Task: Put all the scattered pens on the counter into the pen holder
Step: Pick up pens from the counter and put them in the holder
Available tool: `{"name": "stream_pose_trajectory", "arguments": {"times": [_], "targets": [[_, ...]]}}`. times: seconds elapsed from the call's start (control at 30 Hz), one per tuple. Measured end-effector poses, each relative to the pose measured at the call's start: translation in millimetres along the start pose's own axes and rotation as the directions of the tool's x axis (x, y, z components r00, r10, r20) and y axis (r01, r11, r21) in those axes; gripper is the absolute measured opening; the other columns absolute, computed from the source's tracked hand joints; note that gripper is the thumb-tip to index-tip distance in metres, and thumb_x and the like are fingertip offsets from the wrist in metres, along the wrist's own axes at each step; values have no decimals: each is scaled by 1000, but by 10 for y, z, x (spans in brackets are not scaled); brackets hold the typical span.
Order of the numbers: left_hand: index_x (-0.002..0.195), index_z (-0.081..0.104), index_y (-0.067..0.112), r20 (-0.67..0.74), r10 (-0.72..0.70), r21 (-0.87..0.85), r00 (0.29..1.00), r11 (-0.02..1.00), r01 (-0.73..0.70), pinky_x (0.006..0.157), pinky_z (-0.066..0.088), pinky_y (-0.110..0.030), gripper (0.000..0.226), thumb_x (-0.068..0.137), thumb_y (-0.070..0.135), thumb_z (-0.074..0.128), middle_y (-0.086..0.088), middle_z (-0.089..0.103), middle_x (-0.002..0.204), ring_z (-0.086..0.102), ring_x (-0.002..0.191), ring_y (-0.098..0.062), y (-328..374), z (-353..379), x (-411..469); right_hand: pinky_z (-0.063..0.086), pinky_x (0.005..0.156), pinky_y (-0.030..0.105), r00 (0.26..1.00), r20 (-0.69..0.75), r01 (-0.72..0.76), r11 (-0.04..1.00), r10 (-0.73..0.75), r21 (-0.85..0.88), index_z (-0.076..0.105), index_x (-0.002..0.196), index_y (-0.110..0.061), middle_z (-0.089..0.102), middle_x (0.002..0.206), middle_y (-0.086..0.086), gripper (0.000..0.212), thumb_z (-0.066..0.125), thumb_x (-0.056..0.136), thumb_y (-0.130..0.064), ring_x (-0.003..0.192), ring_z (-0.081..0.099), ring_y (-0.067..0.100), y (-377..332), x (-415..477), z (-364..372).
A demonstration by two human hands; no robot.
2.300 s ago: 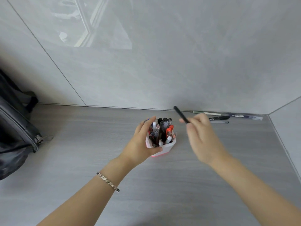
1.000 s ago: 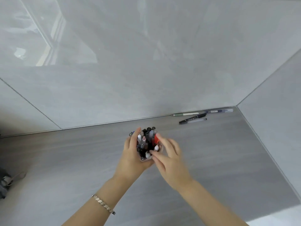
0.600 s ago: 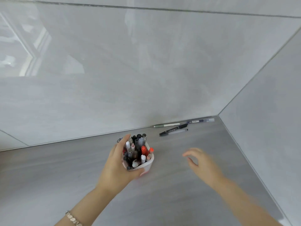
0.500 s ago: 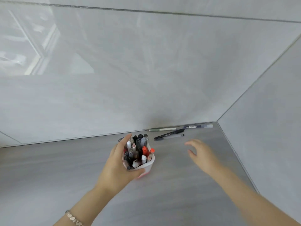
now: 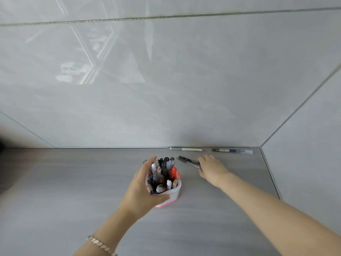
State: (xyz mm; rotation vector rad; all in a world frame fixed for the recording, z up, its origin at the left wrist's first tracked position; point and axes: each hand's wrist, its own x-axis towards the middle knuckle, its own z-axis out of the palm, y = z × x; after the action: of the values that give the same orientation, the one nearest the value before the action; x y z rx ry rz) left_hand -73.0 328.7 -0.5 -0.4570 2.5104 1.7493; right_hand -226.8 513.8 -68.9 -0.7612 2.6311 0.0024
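A white pen holder (image 5: 174,193) with a pink base stands on the grey counter (image 5: 73,191), packed with several pens and markers. My left hand (image 5: 142,187) is wrapped around its left side. My right hand (image 5: 212,169) reaches to the back right, and its fingers lie over the right end of a black pen (image 5: 187,160) on the counter; whether they grip it is hidden. A thin grey pen lies just beside the black one. Along the wall lie a green-and-white pen (image 5: 185,149) and a dark blue pen with a clear cap (image 5: 232,150).
Glossy grey tiled walls close the counter at the back and on the right, meeting in a corner (image 5: 260,147). A dark blurred shape (image 5: 1,145) shows at the far left edge.
My right hand put a black pen into the holder, drew away and reached to the back right onto the black pen. My left hand stayed on the holder. The view shifted.
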Motion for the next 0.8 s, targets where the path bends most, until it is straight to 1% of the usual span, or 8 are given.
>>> {"name": "stream_pose_trajectory", "arguments": {"times": [0.13,0.33,0.4,0.5,0.57,0.63,0.7,0.8], "targets": [[114,31,59,27,-6,61,1000,998,4,77,45,-5,95,55,3,81,7,50,125,53,105,9,-53,-85,31,40,71,37,998,28,-52,989,48,135,39,119,-5,53,116,16,29,40,91,-1,103,56,34,-68,-269,104],[117,24,58,93,43,138,995,989,-56,76,43,-4,102,54,1,81,0,47,127,55,105,8,-88,-225,166,32,55,28,994,-24,-71,785,109,615,47,77,-35,43,60,-9,26,32,98,-33,62,45,16,-113,-889,-176],[119,16,59,88,77,223,993,970,-95,92,34,-10,106,56,6,83,2,31,141,36,128,-4,-67,-251,143,27,50,19,995,-60,-23,770,79,637,48,69,-39,37,55,-7,32,36,98,-31,52,36,8,-102,-1101,-357],[119,23,57,34,198,266,980,943,-200,94,25,-3,94,60,15,84,8,8,148,7,128,23,12,-208,111,41,62,30,998,-37,-20,768,57,640,64,96,-24,52,65,5,22,44,94,-32,61,47,21,-123,-1328,-611],[115,35,55,-12,247,309,969,923,-231,89,32,-10,74,65,21,80,9,6,150,14,123,22,38,-150,122,41,65,34,999,14,-36,817,34,575,61,100,-20,55,71,6,23,43,94,-32,65,48,24,-214,-1395,-756],[116,50,44,-19,227,315,974,926,-210,89,37,-20,53,73,22,73,6,9,152,28,122,7,38,-114,140,34,58,34,998,56,-37,851,9,523,57,77,-20,45,62,5,26,40,94,-29,59,39,24,-361,-1388,-864],[117,56,31,-27,231,303,973,929,-212,88,42,-23,40,80,19,66,4,14,152,33,109,14,-4,-108,157,23,54,31,997,73,-40,877,6,479,34,57,-18,31,56,1,36,38,93,-23,55,28,20,-500,-1311,-939],[116,56,30,-34,241,274,970,936,-223,92,49,-31,36,83,17,62,6,16,152,32,105,27,-76,-112,156,17,49,30,990,138,-80,898,21,433,25,53,-18,28,53,0,39,37,91,-15,51,24,19,-642,-1115,-993]]}}
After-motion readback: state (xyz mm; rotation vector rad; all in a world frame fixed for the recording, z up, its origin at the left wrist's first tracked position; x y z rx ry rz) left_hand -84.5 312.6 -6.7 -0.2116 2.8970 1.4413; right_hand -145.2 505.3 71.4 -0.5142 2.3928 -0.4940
